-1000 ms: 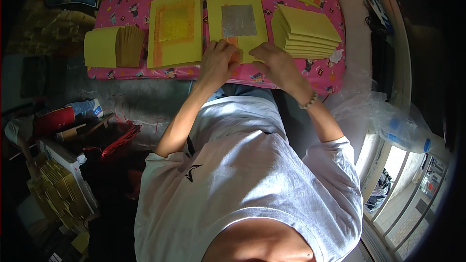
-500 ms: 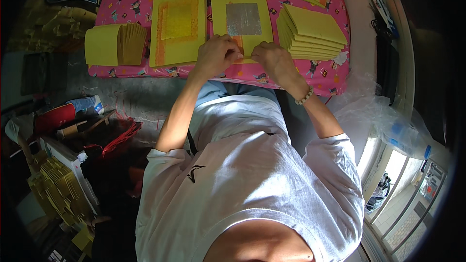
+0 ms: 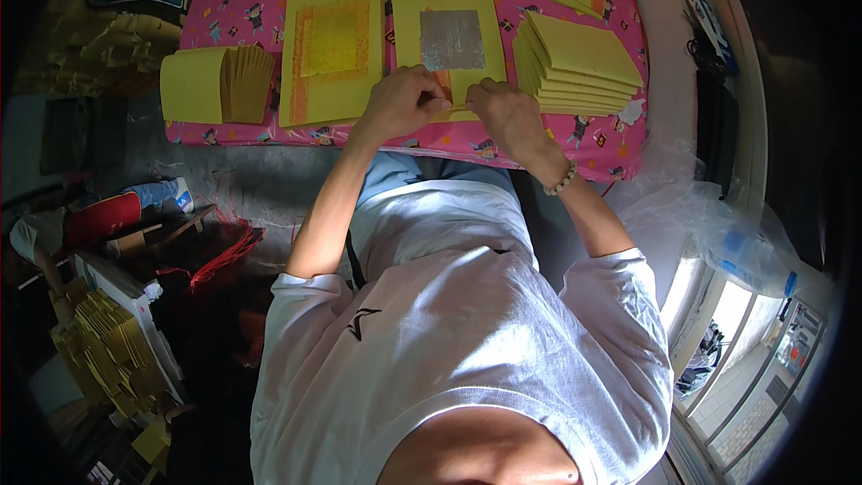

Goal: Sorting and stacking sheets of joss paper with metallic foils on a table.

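both hands, left hand (image 3: 402, 103) and right hand (image 3: 505, 112), pinch the near edge of a yellow paper sheet (image 3: 449, 49) with a silver foil square.

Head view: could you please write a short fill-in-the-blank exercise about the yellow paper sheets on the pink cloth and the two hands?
1. The left hand and right hand both touch the near edge of the yellow paper sheet bearing a ____ foil square.
2. The patterned cloth under the papers is ____.
3. A bead bracelet sits on the ____ wrist.
4. The fanned stack of plain yellow sheets lies to the ____ of the foil sheet.

Missing words: silver; pink; right; right
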Available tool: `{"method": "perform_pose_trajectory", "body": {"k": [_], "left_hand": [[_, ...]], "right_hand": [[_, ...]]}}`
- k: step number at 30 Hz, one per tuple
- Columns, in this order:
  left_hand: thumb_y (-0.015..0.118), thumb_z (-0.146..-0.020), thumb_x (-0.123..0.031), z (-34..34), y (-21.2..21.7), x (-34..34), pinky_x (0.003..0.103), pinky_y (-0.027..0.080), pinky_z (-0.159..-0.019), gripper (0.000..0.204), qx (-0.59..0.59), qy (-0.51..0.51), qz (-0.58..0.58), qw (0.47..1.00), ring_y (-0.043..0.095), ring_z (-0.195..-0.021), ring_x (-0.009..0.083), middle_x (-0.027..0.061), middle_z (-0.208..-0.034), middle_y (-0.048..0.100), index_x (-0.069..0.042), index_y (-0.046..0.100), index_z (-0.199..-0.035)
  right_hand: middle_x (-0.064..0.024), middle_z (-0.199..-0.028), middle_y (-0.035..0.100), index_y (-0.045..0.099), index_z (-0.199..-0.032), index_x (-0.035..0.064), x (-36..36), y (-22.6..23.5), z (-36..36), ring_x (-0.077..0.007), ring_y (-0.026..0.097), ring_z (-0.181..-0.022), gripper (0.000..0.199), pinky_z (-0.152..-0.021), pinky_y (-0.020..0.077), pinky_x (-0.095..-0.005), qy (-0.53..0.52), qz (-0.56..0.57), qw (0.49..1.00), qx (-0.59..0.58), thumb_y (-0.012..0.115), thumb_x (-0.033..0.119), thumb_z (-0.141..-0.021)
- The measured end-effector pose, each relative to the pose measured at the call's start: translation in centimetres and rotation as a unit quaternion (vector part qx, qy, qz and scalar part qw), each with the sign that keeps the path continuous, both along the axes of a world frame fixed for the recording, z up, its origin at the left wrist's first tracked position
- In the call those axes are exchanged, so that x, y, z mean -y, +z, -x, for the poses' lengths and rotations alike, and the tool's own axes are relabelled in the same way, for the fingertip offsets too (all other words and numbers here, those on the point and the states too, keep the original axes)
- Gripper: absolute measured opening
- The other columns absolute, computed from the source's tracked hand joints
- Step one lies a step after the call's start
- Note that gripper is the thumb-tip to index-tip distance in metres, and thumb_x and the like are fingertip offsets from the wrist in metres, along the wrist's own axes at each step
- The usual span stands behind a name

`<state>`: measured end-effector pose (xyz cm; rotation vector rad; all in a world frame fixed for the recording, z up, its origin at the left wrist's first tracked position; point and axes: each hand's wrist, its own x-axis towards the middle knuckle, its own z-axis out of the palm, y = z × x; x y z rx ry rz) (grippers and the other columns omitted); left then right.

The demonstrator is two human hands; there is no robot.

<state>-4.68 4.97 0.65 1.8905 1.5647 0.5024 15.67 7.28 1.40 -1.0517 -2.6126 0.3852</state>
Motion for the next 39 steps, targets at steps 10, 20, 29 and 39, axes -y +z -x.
{"method": "perform_pose_trajectory", "body": {"k": [10, 20, 29, 39], "left_hand": [[0.08, -0.064, -0.022, -0.5, 0.6, 0.7, 0.038, 0.046, -0.081, 0.032, -0.041, -0.044, -0.051, 0.997, 0.056, -0.095, 0.0287, 0.0081, -0.095, 0.058, -0.008, 0.063, -0.087], [0.075, -0.07, -0.022, 0.3, 0.6, 0.5, 0.038, 0.049, -0.074, 0.021, 0.006, -0.069, -0.077, 0.995, 0.06, -0.084, 0.026, 0.0077, -0.089, 0.06, -0.009, 0.066, -0.085], [0.073, -0.072, -0.025, 0.1, 1.1, 0.4, 0.038, 0.049, -0.075, 0.025, -0.008, -0.084, -0.074, 0.994, 0.059, -0.087, 0.0271, 0.0093, -0.09, 0.06, -0.007, 0.065, -0.088], [0.066, -0.073, -0.006, -2.0, 0.8, 0.8, 0.04, 0.048, -0.073, 0.03, -0.1, -0.003, -0.201, 0.975, 0.056, -0.09, 0.0299, 0.0101, -0.093, 0.06, -0.006, 0.058, -0.102]], "right_hand": [[-0.0107, -0.079, 0.059, 0.059, -0.08, 0.0042, 0.0, 0.5, 0.0, -0.0276, 0.061, -0.078, 0.003, -0.065, 0.0498, -0.0372, 0.004, 0.007, 1.0, 0.023, 0.059, 0.007, -0.079], [-0.0108, -0.08, 0.058, 0.06, -0.081, 0.0043, 0.0, 0.7, -0.2, -0.0281, 0.061, -0.08, 0.006, -0.067, 0.0496, -0.0374, 0.008, 0.026, 1.0, 0.0, 0.061, 0.01, -0.079], [-0.0086, -0.08, 0.057, 0.059, -0.087, 0.0051, 0.5, -0.5, -0.1, -0.0263, 0.06, -0.078, 0.014, -0.066, 0.05, -0.0365, 0.013, -0.041, 0.999, 0.014, 0.065, 0.01, -0.076], [-0.0148, -0.101, 0.056, 0.059, -0.099, 0.0049, 0.7, 2.8, 1.1, -0.033, 0.056, -0.1, 0.025, -0.083, 0.0477, -0.0388, -0.031, -0.167, 0.971, -0.167, 0.067, 0.005, -0.075]]}}
